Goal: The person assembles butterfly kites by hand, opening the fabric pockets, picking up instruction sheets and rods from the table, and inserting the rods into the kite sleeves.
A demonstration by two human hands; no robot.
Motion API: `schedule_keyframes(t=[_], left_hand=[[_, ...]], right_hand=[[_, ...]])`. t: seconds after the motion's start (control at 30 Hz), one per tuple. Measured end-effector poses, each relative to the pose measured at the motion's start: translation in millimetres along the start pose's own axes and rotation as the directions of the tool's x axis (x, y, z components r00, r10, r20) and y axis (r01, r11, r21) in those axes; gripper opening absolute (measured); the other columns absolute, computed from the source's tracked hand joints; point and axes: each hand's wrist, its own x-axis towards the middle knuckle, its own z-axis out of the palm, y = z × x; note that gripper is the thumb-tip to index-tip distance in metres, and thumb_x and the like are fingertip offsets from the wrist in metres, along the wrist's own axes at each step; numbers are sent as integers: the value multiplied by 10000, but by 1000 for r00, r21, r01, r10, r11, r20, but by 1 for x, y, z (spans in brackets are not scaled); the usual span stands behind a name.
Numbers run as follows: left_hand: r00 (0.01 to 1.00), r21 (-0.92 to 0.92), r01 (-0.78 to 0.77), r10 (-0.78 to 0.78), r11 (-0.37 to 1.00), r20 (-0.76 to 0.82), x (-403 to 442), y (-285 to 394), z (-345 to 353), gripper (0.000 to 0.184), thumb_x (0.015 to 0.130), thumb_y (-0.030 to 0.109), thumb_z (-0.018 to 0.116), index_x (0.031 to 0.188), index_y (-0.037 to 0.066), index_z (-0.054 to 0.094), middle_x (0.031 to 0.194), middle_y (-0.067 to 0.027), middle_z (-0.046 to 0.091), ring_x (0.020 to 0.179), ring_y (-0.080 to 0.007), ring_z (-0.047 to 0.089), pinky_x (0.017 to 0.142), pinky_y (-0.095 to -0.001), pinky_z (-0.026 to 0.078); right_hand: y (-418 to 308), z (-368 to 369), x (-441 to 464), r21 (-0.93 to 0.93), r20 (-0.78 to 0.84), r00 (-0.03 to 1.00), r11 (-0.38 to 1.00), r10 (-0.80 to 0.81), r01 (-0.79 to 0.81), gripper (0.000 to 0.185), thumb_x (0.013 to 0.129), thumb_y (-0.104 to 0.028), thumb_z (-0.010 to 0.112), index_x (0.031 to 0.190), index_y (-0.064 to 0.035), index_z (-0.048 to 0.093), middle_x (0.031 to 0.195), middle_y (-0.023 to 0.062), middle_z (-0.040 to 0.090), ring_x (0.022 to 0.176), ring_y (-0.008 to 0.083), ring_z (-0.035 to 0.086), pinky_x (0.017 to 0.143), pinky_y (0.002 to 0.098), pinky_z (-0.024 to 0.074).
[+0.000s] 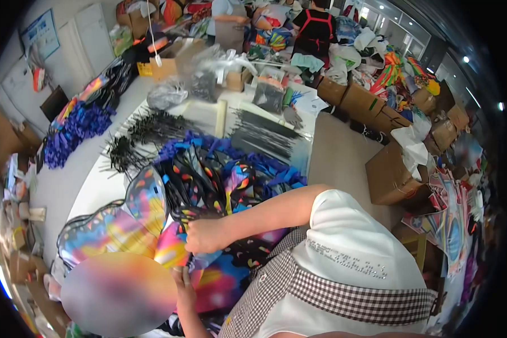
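Brightly coloured butterfly-print fabric (141, 228) with black edging spreads over the near part of the white table. My right hand (205, 235) is closed in a fist on the fabric, its arm reaching across from the right. Just below it, my left hand (184, 280) pinches the fabric near a dark edge; its fingertips are partly hidden. Beyond my hands lies a heap of black printed pieces (194, 183) with blue-purple bunched strips (276, 176). A blurred oval patch covers part of the fabric at lower left.
Thin black rods (265, 135) lie in bundles farther up the table (90, 188), near clear plastic bags (166, 94). Cardboard boxes (397, 174) line the right side. More printed pieces (79, 129) hang at left. Two people (314, 34) stand at the back among piled goods.
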Motion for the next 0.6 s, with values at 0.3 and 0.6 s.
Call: schedule_keyframes(t=[0.3, 0.6], left_hand=[[988, 117, -153, 155, 981, -7, -6, -2, 2, 59, 827, 38, 610, 802, -5, 579, 775, -177, 579, 762, -347, 546, 676, -434, 419], [959, 93, 282, -279, 955, -48, -109, -68, -67, 265, 906, 79, 604, 1149, -26, 628, 1045, -206, 655, 914, -347, 616, 847, -366, 486]], right_hand=[[-21, -1, 18, -39, 317, 946, 997, 72, -63, 193, 785, -251, 624, 747, -62, 645, 657, 138, 646, 658, 325, 663, 551, 448, 499], [18, -23, 14, 187, 271, 963, 980, 12, -64, 238, 826, -317, 634, 803, -80, 648, 716, 134, 654, 689, 343, 649, 576, 472, 481]])
